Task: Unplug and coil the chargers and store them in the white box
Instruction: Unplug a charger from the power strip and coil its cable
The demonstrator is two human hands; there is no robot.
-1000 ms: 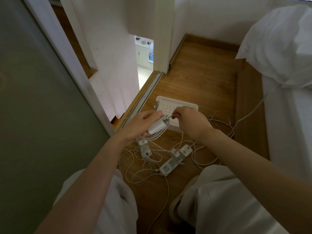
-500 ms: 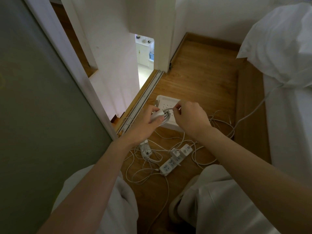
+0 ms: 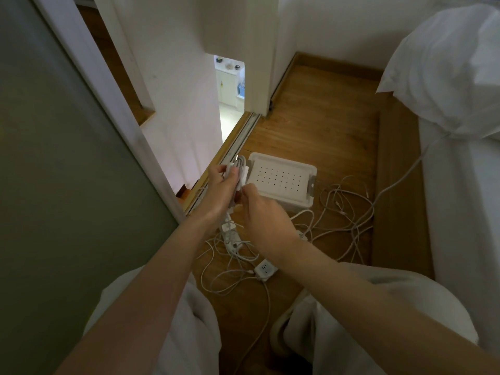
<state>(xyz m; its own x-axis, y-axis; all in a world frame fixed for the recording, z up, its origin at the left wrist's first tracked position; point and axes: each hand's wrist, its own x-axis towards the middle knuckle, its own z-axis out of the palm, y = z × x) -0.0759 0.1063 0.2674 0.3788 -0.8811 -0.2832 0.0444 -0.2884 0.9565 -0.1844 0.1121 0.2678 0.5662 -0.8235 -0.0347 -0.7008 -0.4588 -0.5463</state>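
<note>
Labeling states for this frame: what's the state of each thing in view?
charger: unplugged, cable coiled around it
left hand: grips the charger
right hand: pinches the charger's cable
white box: on the floor, perforated face up
power strip: on the floor, visible socket empty
loose cables: tangled, uncoiled

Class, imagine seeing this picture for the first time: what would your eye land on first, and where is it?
The two hands at the centre: the left hand grips a white charger wound in its cord, the right hand pinches at it. Just right of them a dotted white box sits on the wooden floor, loose white cables tangled around its near side.
</note>
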